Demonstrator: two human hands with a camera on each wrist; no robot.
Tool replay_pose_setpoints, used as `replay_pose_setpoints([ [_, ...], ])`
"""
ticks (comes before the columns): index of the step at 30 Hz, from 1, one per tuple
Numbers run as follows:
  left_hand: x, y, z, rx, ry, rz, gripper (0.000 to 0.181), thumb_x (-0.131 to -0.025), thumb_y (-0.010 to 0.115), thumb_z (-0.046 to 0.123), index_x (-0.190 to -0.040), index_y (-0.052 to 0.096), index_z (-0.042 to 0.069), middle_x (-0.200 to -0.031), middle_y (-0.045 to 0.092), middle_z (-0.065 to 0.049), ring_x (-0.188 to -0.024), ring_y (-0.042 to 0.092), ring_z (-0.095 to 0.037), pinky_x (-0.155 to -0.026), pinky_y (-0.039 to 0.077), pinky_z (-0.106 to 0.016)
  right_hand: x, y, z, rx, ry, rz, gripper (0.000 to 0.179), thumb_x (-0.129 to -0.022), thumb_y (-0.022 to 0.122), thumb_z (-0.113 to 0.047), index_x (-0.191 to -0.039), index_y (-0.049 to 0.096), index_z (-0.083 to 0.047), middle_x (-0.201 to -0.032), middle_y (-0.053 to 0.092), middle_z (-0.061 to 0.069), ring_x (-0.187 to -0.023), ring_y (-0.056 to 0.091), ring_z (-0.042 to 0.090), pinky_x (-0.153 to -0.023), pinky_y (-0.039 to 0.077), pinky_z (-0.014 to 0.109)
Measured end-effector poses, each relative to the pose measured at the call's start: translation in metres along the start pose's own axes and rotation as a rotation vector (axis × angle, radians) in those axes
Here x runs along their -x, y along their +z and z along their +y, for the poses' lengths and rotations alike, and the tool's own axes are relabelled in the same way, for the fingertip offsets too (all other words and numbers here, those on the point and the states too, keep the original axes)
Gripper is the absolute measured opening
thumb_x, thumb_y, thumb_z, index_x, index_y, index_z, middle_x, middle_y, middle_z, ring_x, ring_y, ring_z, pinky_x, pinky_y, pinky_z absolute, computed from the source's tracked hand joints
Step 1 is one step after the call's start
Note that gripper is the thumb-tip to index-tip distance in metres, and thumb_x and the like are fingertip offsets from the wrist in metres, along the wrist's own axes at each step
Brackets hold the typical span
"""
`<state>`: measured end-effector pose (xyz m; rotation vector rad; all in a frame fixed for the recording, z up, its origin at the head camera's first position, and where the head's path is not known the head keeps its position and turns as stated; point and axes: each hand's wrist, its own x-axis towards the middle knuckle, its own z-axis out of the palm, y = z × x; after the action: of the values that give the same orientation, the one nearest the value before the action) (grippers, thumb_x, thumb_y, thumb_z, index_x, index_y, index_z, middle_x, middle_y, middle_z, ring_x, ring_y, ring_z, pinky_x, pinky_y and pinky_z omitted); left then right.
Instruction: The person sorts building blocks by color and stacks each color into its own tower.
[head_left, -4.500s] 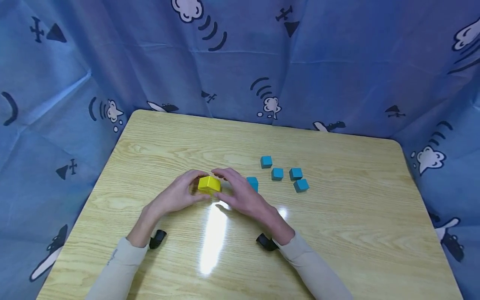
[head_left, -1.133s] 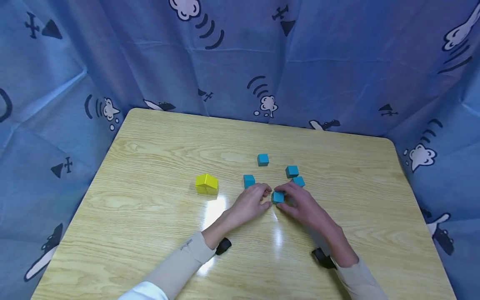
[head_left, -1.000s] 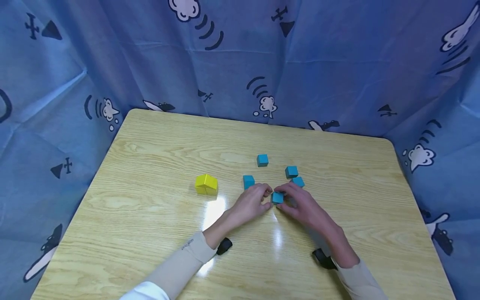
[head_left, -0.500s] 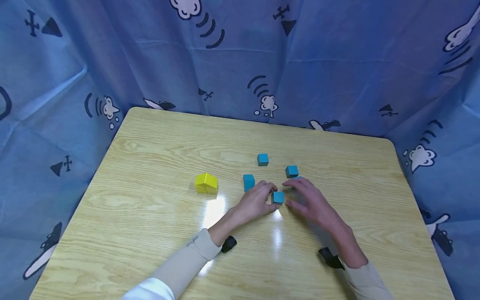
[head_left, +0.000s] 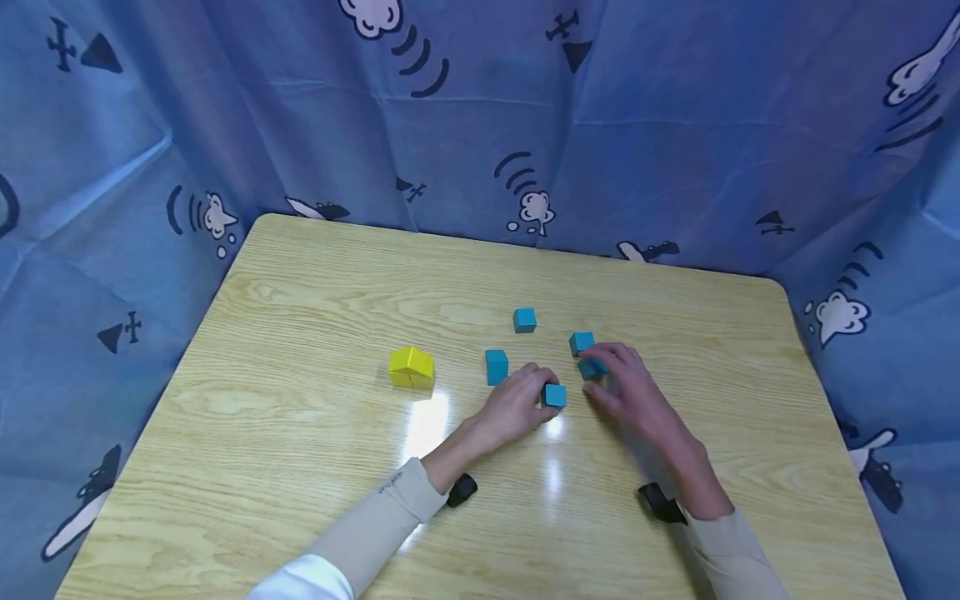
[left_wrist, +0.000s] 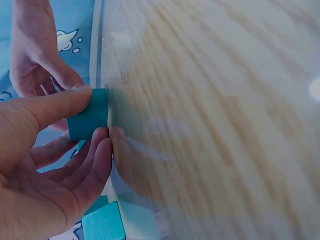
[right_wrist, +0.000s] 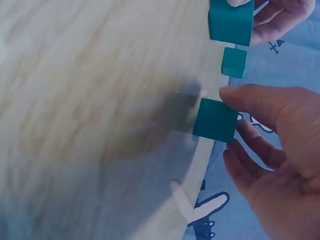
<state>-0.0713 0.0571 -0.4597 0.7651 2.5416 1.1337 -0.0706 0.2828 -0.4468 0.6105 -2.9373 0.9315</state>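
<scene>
My left hand (head_left: 513, 406) pinches a small blue cube (head_left: 554, 396) near the middle of the table, thumb on one face and fingertips on the other. In the left wrist view this blue cube (left_wrist: 89, 117) stands at the table surface. To its right, my right hand (head_left: 637, 400) has thumb and fingertips at the corners of a second blue cube (head_left: 591, 370), partly hidden by the fingers in the head view. The right wrist view shows this blue cube (right_wrist: 216, 121) close over the table. A third blue cube (head_left: 582, 342) sits just behind it.
A taller blue block (head_left: 497, 367) stands left of my left hand, and another blue cube (head_left: 525, 320) lies farther back. Farther left is a yellow block stack (head_left: 412, 367) with a peaked top. A blue patterned curtain (head_left: 480, 125) surrounds the wooden table (head_left: 300, 467).
My hands have left the yellow blocks and come over to the blue cubes. My right hand has let go of the front cube, which my left now holds, and moved right to another cube.
</scene>
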Motion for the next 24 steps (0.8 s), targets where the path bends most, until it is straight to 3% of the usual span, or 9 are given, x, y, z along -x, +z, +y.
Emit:
replay_pose_setpoints([
  [16,-0.0012,0.0001,-0.0019,0.04,-0.035,-0.027,0.03,-0.093,0.078,0.012,-0.12,0.069,0.002,-0.095,0.059,-0.001,-0.08,0.051,-0.01,-0.067,0.043,-0.018,0.0016,0.0004,0.0087,-0.016,0.102,-0.043,0.042,-0.094,0.073,0.001,-0.133,0.058,0.003,-0.129,0.06,0.024,-0.119,0.059,0.041,-0.097,0.051,0.06],
  [24,-0.0017,-0.0024,-0.0009,0.055,-0.052,-0.033,0.031,-0.093,0.078,0.011,-0.122,0.069,0.001,-0.096,0.059,-0.001,-0.081,0.051,-0.011,-0.067,0.043,-0.018,0.0075,0.0005,0.0044,-0.065,0.075,-0.061,0.043,-0.09,0.077,0.001,-0.129,0.061,0.002,-0.124,0.064,0.019,-0.113,0.064,0.037,-0.095,0.054,0.056],
])
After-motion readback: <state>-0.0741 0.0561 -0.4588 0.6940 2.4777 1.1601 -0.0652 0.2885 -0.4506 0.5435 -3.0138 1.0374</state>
